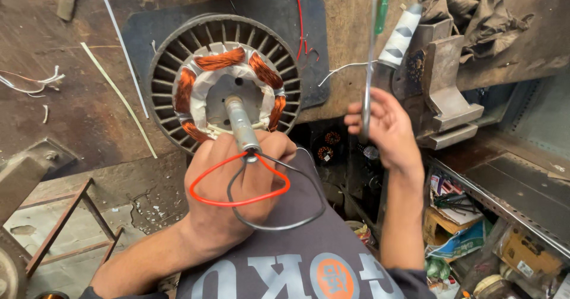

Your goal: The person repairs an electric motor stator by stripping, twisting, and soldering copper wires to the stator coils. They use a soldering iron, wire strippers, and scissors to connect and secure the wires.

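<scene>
A round motor stator point(225, 82) with copper windings point(221, 59), white insulation paper and a slotted metal core lies tilted at the workbench edge. Its steel shaft point(241, 125) points toward me. My left hand point(234, 186) grips the stator's near side around the shaft. A red wire point(237, 201) and a black wire point(279, 225) loop out of the shaft end over that hand. My right hand point(386, 127) is raised to the right and holds a long thin metal strip point(369, 61) upright.
A dark mat point(309, 32) lies under the stator on the worn workbench point(77, 97). A metal vise point(439, 85) stands at right, with rags point(475, 8) behind it. White strips point(119, 97) lie left. Cluttered shelves point(493, 228) sit lower right.
</scene>
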